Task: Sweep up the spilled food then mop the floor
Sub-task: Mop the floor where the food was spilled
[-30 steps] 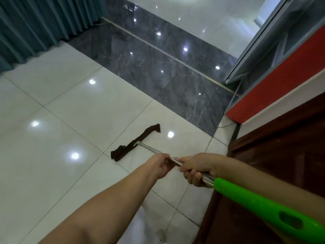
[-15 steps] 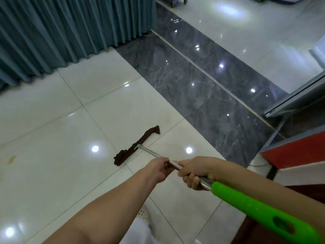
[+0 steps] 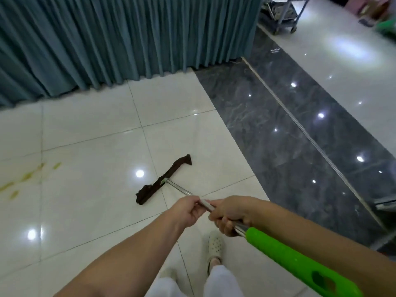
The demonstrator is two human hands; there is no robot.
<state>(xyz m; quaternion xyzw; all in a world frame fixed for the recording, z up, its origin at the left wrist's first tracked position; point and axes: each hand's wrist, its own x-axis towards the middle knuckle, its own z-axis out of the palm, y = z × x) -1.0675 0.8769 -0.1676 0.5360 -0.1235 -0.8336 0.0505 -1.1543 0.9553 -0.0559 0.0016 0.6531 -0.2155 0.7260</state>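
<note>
Underfoot, glossy white tiles [image 3: 90,202] meet a grey marble band [image 3: 285,133] and a teal curtain [image 3: 107,39]; yellowish smears [image 3: 27,176] mark the far-left tile. Flat on the tiles lies the mop's dark brown cloth head [image 3: 162,181]. The left hand [image 3: 188,211] and right hand [image 3: 231,213] both grip its steel pole [image 3: 180,188] above the green handle [image 3: 300,260]. Compared with a second ago, the view has swung left: more curtain and the smears show, and the red counter is gone.

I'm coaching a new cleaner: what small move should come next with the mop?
Probably swing the mop head left to the yellowish stains. Both hands, left hand and right hand, grip the handle, and the head lies on a tile right of the stains.
</note>
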